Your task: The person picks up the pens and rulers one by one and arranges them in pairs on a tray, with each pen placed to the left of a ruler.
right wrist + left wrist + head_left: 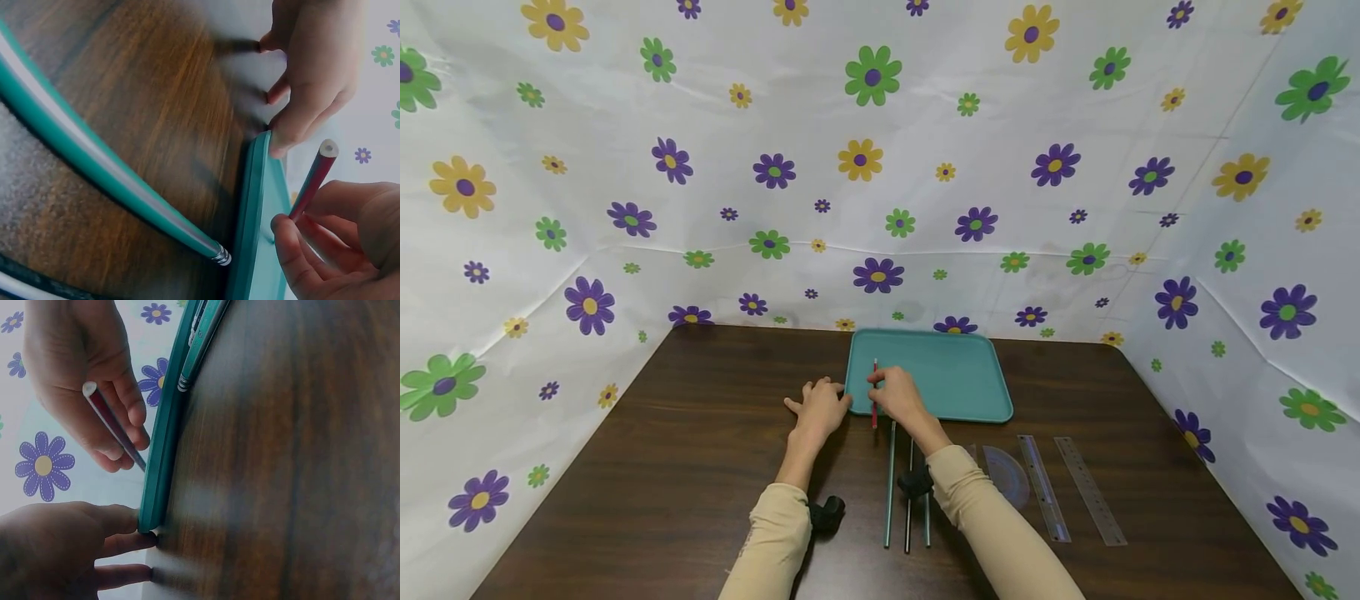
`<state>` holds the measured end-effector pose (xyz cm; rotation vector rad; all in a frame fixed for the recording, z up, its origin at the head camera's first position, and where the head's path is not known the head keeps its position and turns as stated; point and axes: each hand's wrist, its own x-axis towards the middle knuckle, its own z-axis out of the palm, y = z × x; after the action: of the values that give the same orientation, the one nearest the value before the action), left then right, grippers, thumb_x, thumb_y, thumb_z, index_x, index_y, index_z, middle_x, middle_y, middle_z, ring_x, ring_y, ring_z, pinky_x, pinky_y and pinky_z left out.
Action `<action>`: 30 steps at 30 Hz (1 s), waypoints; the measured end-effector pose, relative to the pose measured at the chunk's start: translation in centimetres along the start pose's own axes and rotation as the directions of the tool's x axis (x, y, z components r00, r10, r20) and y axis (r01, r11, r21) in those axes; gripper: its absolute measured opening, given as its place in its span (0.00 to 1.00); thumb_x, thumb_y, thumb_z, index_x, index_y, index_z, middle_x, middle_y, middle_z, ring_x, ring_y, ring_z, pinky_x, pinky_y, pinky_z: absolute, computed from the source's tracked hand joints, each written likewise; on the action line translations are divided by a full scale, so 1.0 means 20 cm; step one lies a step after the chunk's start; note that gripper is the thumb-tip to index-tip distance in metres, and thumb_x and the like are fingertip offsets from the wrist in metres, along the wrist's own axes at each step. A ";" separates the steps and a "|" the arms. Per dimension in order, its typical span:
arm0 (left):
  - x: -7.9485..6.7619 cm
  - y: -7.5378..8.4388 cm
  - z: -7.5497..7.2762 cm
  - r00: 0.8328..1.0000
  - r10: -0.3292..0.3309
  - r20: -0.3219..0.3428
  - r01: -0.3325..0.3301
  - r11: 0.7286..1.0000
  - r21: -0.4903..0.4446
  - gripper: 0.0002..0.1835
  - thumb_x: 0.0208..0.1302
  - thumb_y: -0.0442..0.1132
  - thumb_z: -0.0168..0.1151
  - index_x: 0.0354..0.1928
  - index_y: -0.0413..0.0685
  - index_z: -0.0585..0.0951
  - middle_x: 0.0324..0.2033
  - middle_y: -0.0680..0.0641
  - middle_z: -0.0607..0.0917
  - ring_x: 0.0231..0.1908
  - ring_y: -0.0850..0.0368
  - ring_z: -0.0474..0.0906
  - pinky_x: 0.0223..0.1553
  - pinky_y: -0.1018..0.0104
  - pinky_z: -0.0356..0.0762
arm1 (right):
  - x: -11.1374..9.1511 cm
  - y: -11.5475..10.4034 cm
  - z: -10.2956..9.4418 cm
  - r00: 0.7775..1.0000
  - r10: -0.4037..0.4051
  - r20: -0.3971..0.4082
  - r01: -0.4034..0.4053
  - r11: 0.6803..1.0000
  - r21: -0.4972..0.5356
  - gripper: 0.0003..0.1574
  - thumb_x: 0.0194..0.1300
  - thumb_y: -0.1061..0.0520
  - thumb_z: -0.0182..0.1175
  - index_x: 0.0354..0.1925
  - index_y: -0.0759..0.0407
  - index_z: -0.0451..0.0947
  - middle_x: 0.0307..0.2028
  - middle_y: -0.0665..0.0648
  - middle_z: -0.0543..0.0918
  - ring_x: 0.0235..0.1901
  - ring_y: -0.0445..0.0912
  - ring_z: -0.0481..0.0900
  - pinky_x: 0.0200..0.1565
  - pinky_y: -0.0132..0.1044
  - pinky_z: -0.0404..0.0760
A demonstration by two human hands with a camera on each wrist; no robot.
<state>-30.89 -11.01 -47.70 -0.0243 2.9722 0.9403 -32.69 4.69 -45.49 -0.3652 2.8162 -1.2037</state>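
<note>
In the head view my right hand (898, 396) pinches a red pencil (875, 419) between thumb and fingers, over the left part of a teal tray (947, 375). The pencil's blunt pale end faces the camera in the right wrist view, where the red pencil (315, 178) slants above the tray rim (250, 212). My left hand (820, 408) touches the tray's near-left corner, its fingers spread and reaching down to the table, as the left hand (69, 544) shows in the left wrist view. Nothing is held in it.
Green pencils (891, 492) and a dark one (908, 525) lie on the brown table (662, 467) below the tray, partly under my right wrist. Farther right are a clear protractor (1006, 477) and two clear rulers (1045, 492). A flowered sheet (715, 200) surrounds the table.
</note>
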 end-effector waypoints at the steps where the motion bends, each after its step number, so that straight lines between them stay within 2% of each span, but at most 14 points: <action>1: 0.00 0.00 0.00 1.000 -0.001 0.001 0.001 1.000 0.004 0.22 0.74 0.47 0.56 0.64 0.44 0.78 0.72 0.36 0.65 0.74 0.28 0.50 0.63 0.16 0.34 | 0.00 0.00 0.00 1.000 0.000 0.004 0.000 1.000 0.001 0.20 0.67 0.65 0.58 0.56 0.66 0.82 0.45 0.67 0.87 0.09 0.37 0.53 0.15 0.28 0.57; 4: 0.01 0.01 0.00 1.000 -0.002 0.001 0.002 1.000 0.005 0.22 0.74 0.46 0.56 0.64 0.45 0.78 0.72 0.36 0.65 0.74 0.28 0.50 0.63 0.16 0.34 | 0.01 0.00 0.01 1.000 0.002 0.028 -0.002 1.000 0.016 0.22 0.66 0.65 0.59 0.58 0.64 0.80 0.39 0.67 0.88 0.09 0.38 0.53 0.15 0.29 0.58; 7: 0.01 0.01 0.00 1.000 -0.007 0.004 0.007 1.000 0.006 0.22 0.74 0.46 0.56 0.64 0.45 0.79 0.72 0.36 0.65 0.74 0.29 0.50 0.64 0.17 0.34 | 0.02 0.01 0.01 0.998 -0.008 0.064 0.007 1.000 0.013 0.24 0.66 0.65 0.59 0.61 0.64 0.78 0.45 0.67 0.87 0.12 0.40 0.59 0.18 0.31 0.61; 10: 0.01 0.01 0.01 1.000 -0.011 0.003 0.011 1.000 0.013 0.22 0.74 0.46 0.56 0.64 0.45 0.79 0.72 0.36 0.66 0.74 0.29 0.50 0.64 0.17 0.35 | 0.02 0.01 0.03 0.997 -0.030 0.073 0.031 0.999 -0.011 0.25 0.66 0.65 0.60 0.62 0.65 0.77 0.60 0.64 0.81 0.23 0.43 0.74 0.24 0.31 0.68; 13: 0.01 0.01 0.01 1.000 -0.012 0.001 0.012 1.000 0.015 0.22 0.73 0.46 0.56 0.64 0.45 0.78 0.72 0.36 0.66 0.74 0.29 0.50 0.64 0.17 0.36 | 0.03 0.02 0.04 0.997 -0.047 0.062 0.049 0.998 -0.034 0.25 0.66 0.66 0.60 0.62 0.66 0.77 0.63 0.63 0.78 0.39 0.49 0.83 0.30 0.33 0.74; 15: 0.01 0.01 0.01 1.000 -0.011 0.001 0.011 1.000 0.011 0.22 0.73 0.46 0.56 0.64 0.45 0.78 0.72 0.36 0.66 0.74 0.29 0.50 0.64 0.17 0.35 | 0.03 0.03 0.04 0.997 -0.051 0.050 0.053 0.998 -0.032 0.25 0.66 0.67 0.60 0.61 0.67 0.77 0.61 0.65 0.78 0.46 0.54 0.84 0.33 0.35 0.78; 18: 0.01 0.01 0.01 1.000 -0.008 -0.001 0.008 1.000 0.006 0.22 0.73 0.46 0.56 0.64 0.45 0.78 0.72 0.36 0.66 0.74 0.29 0.50 0.64 0.16 0.35 | 0.03 0.03 0.05 0.997 -0.071 0.022 0.072 0.996 -0.044 0.23 0.65 0.67 0.60 0.58 0.69 0.78 0.55 0.67 0.79 0.47 0.56 0.84 0.37 0.40 0.83; 22: 0.01 0.02 0.01 1.000 0.000 -0.006 0.000 1.000 0.010 0.22 0.73 0.46 0.57 0.63 0.45 0.79 0.71 0.36 0.67 0.73 0.28 0.51 0.63 0.16 0.36 | 0.03 0.04 0.06 0.995 -0.104 0.000 0.103 0.990 -0.095 0.15 0.65 0.65 0.62 0.50 0.68 0.83 0.47 0.64 0.77 0.39 0.51 0.81 0.42 0.44 0.84; 25: 0.02 0.02 0.01 1.000 -0.001 -0.005 0.001 1.000 0.010 0.22 0.73 0.46 0.57 0.63 0.45 0.79 0.71 0.36 0.67 0.73 0.28 0.52 0.63 0.16 0.36 | 0.03 0.05 0.07 0.992 -0.129 0.005 0.128 0.984 -0.121 0.13 0.68 0.63 0.61 0.48 0.67 0.85 0.46 0.64 0.78 0.32 0.49 0.81 0.45 0.45 0.83; 27: 0.02 0.01 0.01 1.000 -0.002 -0.005 0.002 1.000 0.009 0.22 0.73 0.46 0.57 0.63 0.45 0.79 0.71 0.36 0.67 0.73 0.28 0.51 0.63 0.16 0.36 | 0.03 0.04 0.07 0.989 -0.151 0.011 0.151 0.979 -0.137 0.14 0.69 0.62 0.59 0.49 0.67 0.85 0.47 0.65 0.79 0.36 0.51 0.82 0.48 0.46 0.83; 30: 0.01 0.00 0.00 1.000 -0.010 -0.007 0.010 1.000 0.000 0.22 0.73 0.46 0.57 0.63 0.44 0.79 0.72 0.36 0.66 0.73 0.28 0.50 0.63 0.16 0.34 | 0.02 0.03 0.07 0.983 -0.183 0.034 0.186 0.967 -0.175 0.16 0.72 0.61 0.56 0.52 0.68 0.83 0.51 0.67 0.80 0.47 0.57 0.81 0.53 0.50 0.82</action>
<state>-31.19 -10.88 -47.73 -0.0428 2.9754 0.9405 -33.07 3.98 -46.76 -0.6587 2.9366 -0.9706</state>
